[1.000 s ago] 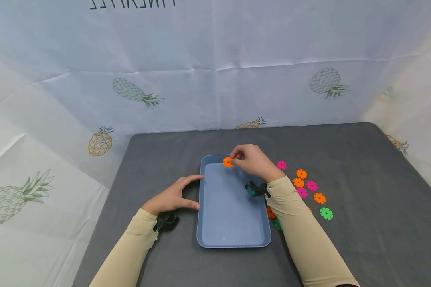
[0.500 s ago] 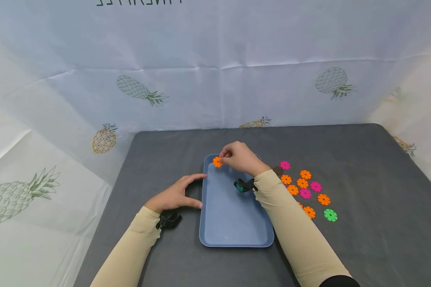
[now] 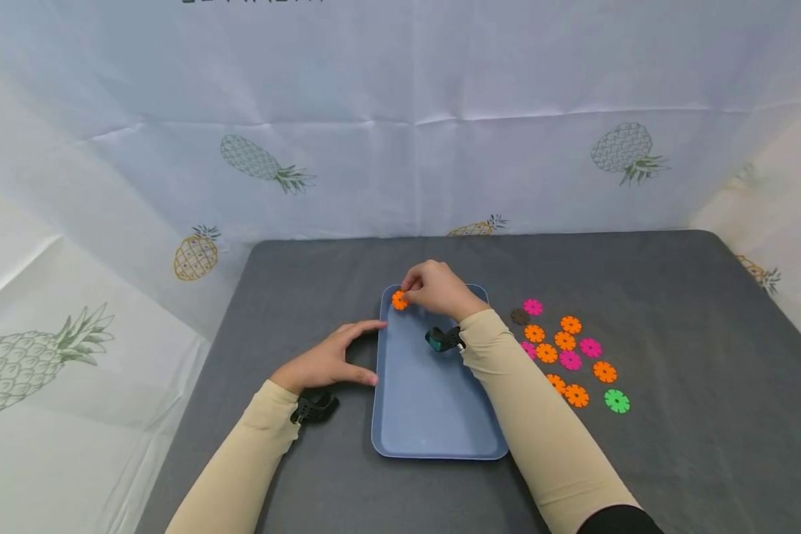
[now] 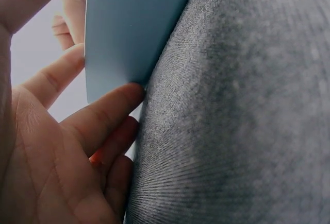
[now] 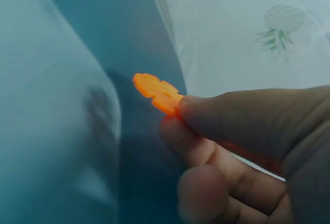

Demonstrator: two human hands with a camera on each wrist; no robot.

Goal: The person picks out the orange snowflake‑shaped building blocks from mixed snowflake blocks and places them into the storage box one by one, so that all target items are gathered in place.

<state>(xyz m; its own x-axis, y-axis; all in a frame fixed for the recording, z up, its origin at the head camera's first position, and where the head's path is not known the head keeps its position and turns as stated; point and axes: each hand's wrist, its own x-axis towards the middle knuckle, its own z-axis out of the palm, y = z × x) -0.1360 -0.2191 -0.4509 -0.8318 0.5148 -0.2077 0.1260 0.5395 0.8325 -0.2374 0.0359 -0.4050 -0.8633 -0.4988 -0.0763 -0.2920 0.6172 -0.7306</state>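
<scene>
Between thumb and fingertips, my right hand [image 3: 438, 289] pinches an orange notched plastic disc [image 3: 399, 300] over the far left corner of the blue tray [image 3: 434, 415]. The right wrist view shows that same disc [image 5: 157, 92] tilted, gripped by one edge. My left hand [image 3: 327, 360] lies at the tray's left side, thumb and fingers spread and straight, with fingertips touching its rim. In the left wrist view, the fingers [image 4: 105, 113] reach the tray's side [image 4: 129, 33] close to the grey cloth.
Right of the tray, several loose discs lie on the dark grey table [image 3: 694, 445]: orange [image 3: 576, 395], pink [image 3: 570, 360], a green disc [image 3: 617, 401] and a brown disc [image 3: 520, 317]. My right forearm [image 3: 541, 423] hides part of this area. A pineapple-print curtain [image 3: 400, 170] hangs behind the table.
My right hand has carried the orange disc left across the tray's far end into its left corner. More discs show beside my right sleeve. The left hand stays at the rim.
</scene>
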